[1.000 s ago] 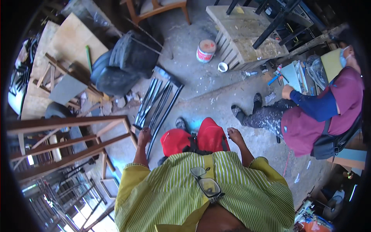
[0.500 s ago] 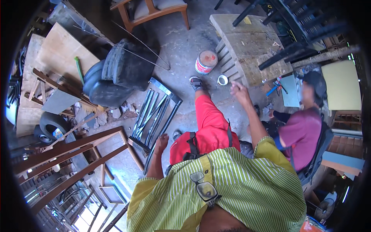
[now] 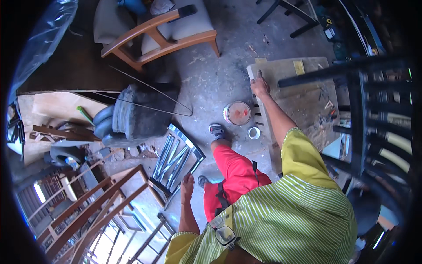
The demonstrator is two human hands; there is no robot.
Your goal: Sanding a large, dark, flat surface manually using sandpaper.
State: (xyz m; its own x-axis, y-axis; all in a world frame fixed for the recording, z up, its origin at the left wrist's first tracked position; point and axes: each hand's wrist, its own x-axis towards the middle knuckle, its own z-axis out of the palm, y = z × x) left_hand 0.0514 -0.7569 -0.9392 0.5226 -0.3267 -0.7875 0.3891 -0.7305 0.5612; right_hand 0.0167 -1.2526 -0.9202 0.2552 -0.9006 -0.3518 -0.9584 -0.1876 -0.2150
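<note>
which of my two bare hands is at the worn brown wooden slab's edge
Your right hand, arm stretched forward to the slab's left edge; your left hand is well apart from it, beside the red trousers.

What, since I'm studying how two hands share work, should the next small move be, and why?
Perhaps bring the left hand toward the near edge of the table: the right hand seems to rest at a corner there, while the left appears empty, off to the side near the slatted frame.
</note>
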